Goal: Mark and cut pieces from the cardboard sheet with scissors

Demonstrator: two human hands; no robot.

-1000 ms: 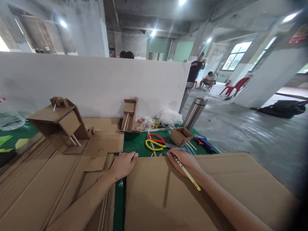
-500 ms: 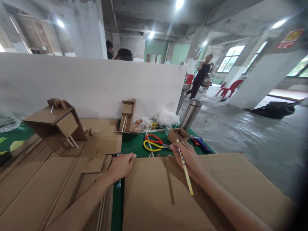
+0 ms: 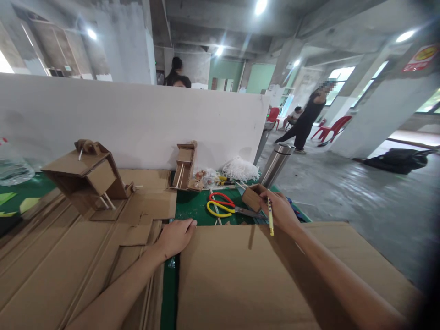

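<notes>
At the back left corner of a large cardboard sheet (image 3: 240, 284), my left hand (image 3: 176, 237) is closed over the edge, its fingertips partly hidden. My right hand (image 3: 282, 213) grips a yellow patterned pencil (image 3: 271, 220), which points down towards me. Its fingers are at the right side of a small open cardboard box (image 3: 252, 198); whether they also hold the box I cannot tell. Just left of this hand lie scissors (image 3: 222, 205) with one red and one yellow handle. A blue hot glue gun (image 3: 300, 211) is partly hidden behind my right hand.
Cardboard models (image 3: 85, 178) with sticks stand on flat cardboard at the left, and a smaller model (image 3: 184, 167) at the back. White shredded filling (image 3: 240, 168) and a steel flask (image 3: 277, 162) stand near the white partition (image 3: 137, 119). A person (image 3: 307, 117) is beyond the table.
My right hand has moved forward and right with the pencil, off the scissors and up to the small box. My left hand stays on the sheet. The standing person has moved right.
</notes>
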